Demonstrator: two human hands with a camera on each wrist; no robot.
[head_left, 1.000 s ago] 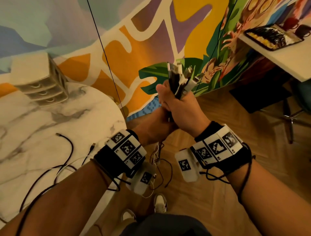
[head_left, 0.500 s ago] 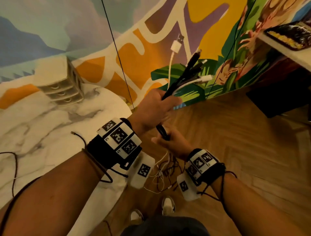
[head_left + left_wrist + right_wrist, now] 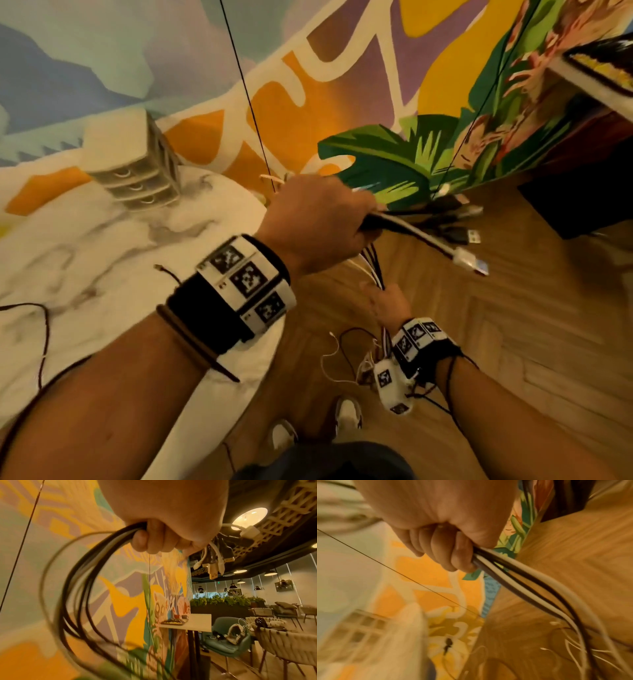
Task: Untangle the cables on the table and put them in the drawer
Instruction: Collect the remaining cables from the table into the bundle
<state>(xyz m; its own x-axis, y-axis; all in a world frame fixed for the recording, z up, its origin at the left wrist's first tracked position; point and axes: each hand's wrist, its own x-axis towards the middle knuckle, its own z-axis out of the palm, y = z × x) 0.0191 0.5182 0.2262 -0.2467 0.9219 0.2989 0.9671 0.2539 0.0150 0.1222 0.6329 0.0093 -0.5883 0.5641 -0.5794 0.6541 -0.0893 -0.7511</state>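
Note:
A bundle of black and white cables runs through both hands, off the table's right edge. My left hand grips it near the top, and the USB plug ends fan out to the right. The left wrist view shows that fist closed round the cables, which loop below it. My right hand grips the hanging part lower down, over the floor; its fist is closed round the strands. The small drawer unit stands at the table's back, its drawers closed.
The white marble table is at left, with a thin dark cable lying on it. Loose cable ends dangle above the wooden floor near my shoes. A thin black wire hangs before the mural wall. Another white table stands at upper right.
My left hand took over the top of the bundle and tipped the plug ends from upright to pointing right. My right hand slid down the cables, lower and nearer my body.

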